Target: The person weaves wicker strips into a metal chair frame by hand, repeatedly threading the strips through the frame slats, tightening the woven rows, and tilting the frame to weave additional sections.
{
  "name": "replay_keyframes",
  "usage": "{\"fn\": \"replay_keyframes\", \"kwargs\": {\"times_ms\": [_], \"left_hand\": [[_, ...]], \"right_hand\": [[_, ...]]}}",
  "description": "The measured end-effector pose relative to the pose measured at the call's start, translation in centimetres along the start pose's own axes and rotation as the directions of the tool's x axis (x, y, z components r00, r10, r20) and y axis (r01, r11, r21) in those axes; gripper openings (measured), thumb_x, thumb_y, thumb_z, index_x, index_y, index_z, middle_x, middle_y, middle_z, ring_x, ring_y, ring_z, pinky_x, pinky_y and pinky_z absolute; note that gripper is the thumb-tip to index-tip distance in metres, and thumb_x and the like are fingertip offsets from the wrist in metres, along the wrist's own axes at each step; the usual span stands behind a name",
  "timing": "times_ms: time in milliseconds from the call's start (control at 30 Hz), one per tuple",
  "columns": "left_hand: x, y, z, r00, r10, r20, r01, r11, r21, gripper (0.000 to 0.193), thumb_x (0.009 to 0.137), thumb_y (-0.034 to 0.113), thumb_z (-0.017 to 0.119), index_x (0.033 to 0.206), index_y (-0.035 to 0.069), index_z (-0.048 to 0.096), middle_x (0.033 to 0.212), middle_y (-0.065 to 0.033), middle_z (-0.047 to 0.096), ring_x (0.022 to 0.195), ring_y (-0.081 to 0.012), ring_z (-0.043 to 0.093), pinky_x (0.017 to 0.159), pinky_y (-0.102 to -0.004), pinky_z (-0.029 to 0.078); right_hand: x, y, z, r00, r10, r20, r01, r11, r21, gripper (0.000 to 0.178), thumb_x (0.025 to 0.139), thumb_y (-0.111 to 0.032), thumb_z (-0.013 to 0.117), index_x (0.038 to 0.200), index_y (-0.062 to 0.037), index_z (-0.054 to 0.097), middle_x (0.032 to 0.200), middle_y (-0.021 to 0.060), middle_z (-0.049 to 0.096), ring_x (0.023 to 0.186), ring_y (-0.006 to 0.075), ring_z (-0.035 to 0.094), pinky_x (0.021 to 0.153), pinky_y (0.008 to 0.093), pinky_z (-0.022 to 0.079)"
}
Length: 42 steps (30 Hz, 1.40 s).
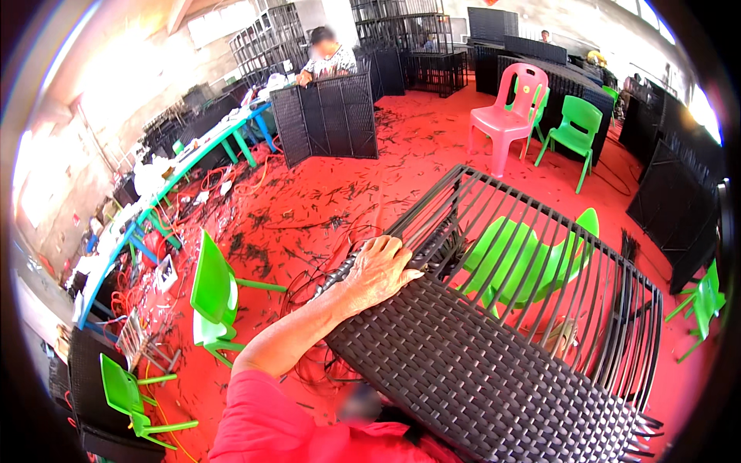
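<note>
A black woven rattan panel (pixel 463 363) lies tilted in front of me. Its near part is tightly woven, while bare parallel strips (pixel 532 255) span the far part. My left hand (pixel 378 274) grips the panel's left edge, where weave meets open strips; the fingers curl over the edge and the thumb points right along the weave. Loose strip ends (pixel 644 432) stick out at the near right corner. My right hand does not show. Below the strips is a small tan thing (pixel 563 336) that I cannot make out.
A green chair (pixel 509 258) shows through the strips. Other green chairs (pixel 216 285) and a pink chair (pixel 509 112) stand around. Black scraps litter the red floor (pixel 309 208). A long blue-green table (pixel 185 158) lines the left. Another person (pixel 332 62) works behind black panels (pixel 332 116).
</note>
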<state>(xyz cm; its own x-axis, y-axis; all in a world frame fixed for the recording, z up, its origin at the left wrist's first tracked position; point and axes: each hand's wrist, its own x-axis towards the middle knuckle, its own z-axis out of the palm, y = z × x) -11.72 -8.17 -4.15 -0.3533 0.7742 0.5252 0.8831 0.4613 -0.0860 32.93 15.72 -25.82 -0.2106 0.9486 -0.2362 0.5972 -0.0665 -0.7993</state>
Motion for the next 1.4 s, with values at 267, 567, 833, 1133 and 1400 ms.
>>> {"fn": "replay_keyframes", "kwargs": {"times_ms": [267, 567, 833, 1133, 1400], "left_hand": [[0.2, -0.2, 0.2, 1.000, 0.001, -0.008, -0.001, 1.000, 0.001, 0.034, 0.070, 0.033, 0.065, 0.087, 0.006, 0.055, 0.087, -0.0072, 0.048, 0.089, -0.0253, 0.049, 0.074, -0.0382, 0.041], [0.0, -0.1, -0.1, 0.998, -0.044, 0.042, 0.046, 0.998, -0.036, 0.035, 0.071, 0.033, 0.065, 0.090, 0.005, 0.056, 0.094, -0.0089, 0.048, 0.094, -0.0269, 0.048, 0.078, -0.0405, 0.040], [3.6, 5.8, -3.0, 0.977, 0.154, -0.146, -0.207, 0.849, -0.486, 0.028, 0.075, 0.027, 0.065, 0.094, 0.007, 0.057, 0.102, -0.0099, 0.052, 0.100, -0.0270, 0.050, 0.084, -0.0390, 0.041], [4.6, 21.7, -3.1, 0.656, 0.671, 0.347, 0.554, -0.115, -0.824, 0.044, 0.078, 0.027, 0.064, 0.109, -0.001, 0.051, 0.083, -0.0056, 0.057, 0.069, -0.0119, 0.056, 0.058, -0.0262, 0.046], [3.5, 21.5, -1.9, 0.651, 0.675, 0.348, 0.714, -0.389, -0.582, 0.025, 0.082, 0.026, 0.061, 0.097, 0.007, 0.055, 0.076, 0.0010, 0.054, 0.059, -0.0079, 0.057, 0.048, -0.0196, 0.043]], "right_hand": [[0.2, -3.6, -0.9, 0.997, -0.054, 0.062, 0.060, 0.993, -0.098, 0.024, 0.088, -0.021, 0.046, 0.094, -0.0014, 0.059, 0.071, 0.0083, 0.053, 0.063, 0.0143, 0.050, 0.057, 0.0269, 0.041], [-0.6, -6.3, -4.8, 0.991, -0.119, 0.063, 0.128, 0.980, -0.153, 0.027, 0.089, -0.023, 0.046, 0.092, -0.0012, 0.061, 0.066, 0.0070, 0.052, 0.058, 0.0137, 0.049, 0.054, 0.0262, 0.040], [-3.5, -12.6, -13.7, 0.942, -0.331, -0.056, 0.316, 0.930, -0.187, 0.029, 0.089, -0.025, 0.045, 0.091, -0.0011, 0.062, 0.062, 0.0058, 0.051, 0.055, 0.0132, 0.048, 0.051, 0.0256, 0.038], [-8.9, -22.1, -14.6, 0.748, -0.595, 0.294, 0.639, 0.766, -0.074, 0.033, 0.090, -0.028, 0.044, 0.089, -0.0010, 0.064, 0.057, 0.0045, 0.049, 0.050, 0.0126, 0.046, 0.048, 0.0249, 0.037], [-11.1, -23.8, -9.2, 0.567, -0.488, 0.663, 0.624, 0.780, 0.041, 0.036, 0.090, -0.030, 0.044, 0.088, -0.0009, 0.065, 0.052, 0.0033, 0.048, 0.046, 0.0121, 0.045, 0.045, 0.0242, 0.036]]}}
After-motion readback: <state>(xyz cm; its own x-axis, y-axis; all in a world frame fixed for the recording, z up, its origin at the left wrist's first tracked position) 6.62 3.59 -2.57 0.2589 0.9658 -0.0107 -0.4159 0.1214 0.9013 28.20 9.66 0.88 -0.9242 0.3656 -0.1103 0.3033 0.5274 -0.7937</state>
